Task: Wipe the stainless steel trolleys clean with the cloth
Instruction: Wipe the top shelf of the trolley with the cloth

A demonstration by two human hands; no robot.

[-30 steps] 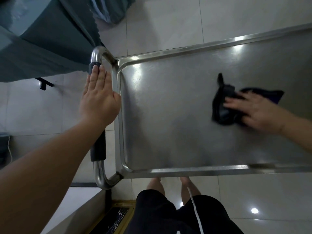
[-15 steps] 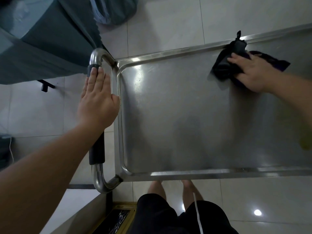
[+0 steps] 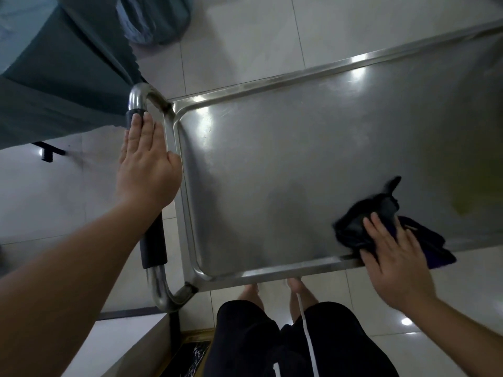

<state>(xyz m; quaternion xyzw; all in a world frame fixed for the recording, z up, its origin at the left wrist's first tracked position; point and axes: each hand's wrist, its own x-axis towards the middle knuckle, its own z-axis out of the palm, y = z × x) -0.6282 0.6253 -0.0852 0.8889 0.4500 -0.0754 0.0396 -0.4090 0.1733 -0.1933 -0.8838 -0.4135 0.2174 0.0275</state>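
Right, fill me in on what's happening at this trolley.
A person is wiping the top tray of a stainless steel trolley. The right hand presses a dark cloth flat against the tray at its near rim, with part of the cloth hanging over that edge. The left hand lies open on the trolley's handle, bracing it. The person stands at the near side, bare feet on the tiled floor.

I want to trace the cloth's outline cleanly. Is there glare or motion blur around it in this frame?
Head view: the cloth and right hand are motion-smeared; glare sits away from them, on the trolley's far rim and left side; wide-angle bending curves its edges.
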